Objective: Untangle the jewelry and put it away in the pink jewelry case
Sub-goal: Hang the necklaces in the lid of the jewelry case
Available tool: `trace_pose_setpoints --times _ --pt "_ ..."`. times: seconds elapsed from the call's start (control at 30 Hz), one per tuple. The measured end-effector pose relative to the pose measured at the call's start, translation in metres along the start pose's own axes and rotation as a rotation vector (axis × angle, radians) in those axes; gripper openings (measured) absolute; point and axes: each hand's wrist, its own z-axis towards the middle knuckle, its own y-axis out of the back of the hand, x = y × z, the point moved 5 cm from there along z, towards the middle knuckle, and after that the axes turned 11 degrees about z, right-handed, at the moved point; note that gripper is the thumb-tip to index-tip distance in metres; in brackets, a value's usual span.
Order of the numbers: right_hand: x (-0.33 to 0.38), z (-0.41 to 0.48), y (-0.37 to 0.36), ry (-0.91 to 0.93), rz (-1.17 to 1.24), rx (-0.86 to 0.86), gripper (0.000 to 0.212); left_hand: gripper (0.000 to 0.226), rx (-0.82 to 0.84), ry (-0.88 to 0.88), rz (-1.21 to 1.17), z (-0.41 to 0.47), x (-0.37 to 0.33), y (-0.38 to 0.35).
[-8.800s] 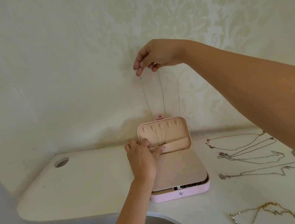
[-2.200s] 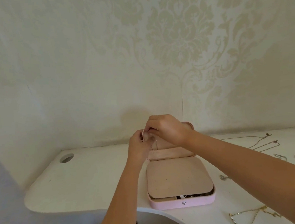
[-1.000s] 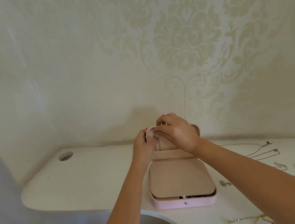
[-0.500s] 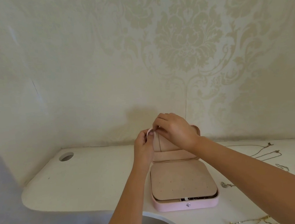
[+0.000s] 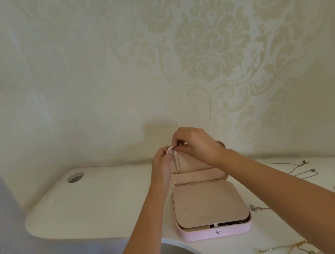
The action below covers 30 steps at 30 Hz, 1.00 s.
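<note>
Mid-task. Hands together: left hand (image 5: pixel 162 163) and right hand (image 5: pixel 196 146) pinch a thin necklace (image 5: pixel 177 165) at the lid, 12 o'clock on the open pink jewelry case (image 5: pixel 202 234). Loose chains (image 5: pixel 304 163) at 3 o'clock and a gold chain (image 5: pixel 284 246) at 5 o'clock are not yet stowed.

Your jewelry case (image 5: pixel 214 232) sits on the tabletop (image 5: pixel 100 203), low in the middle of the frame, near the front edge. Its lid (image 5: pixel 199 176) stands up at the back, by the wall. Your left hand (image 5: pixel 162 165) and right hand (image 5: pixel 198 144) meet at the lid's top left corner. A thin chain (image 5: pixel 177 165) hangs inside the lid, under them. More necklaces (image 5: pixel 300 168) lie at the right of the frame, and a hole (image 5: pixel 75 177) sits far left.
</note>
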Motion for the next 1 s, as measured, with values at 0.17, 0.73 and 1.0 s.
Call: trace_pose_setpoints --times 0.17,0.73,1.0 --pt "0.001 -0.004 0.001 0.015 0.035 0.018 0.004 0.020 -0.022 -0.028 0.048 -0.001 0.000 -0.002" --pt "-0.074 -0.149 0.111 -0.765 -0.086 0.386 0.010 0.010 -0.286 -0.166 0.249 -0.018 0.002 0.003" --pt "-0.155 -0.221 0.145 -1.223 -0.245 0.084 0.028 0.010 -0.276 -0.182 0.329 -0.021 -0.004 -0.009"
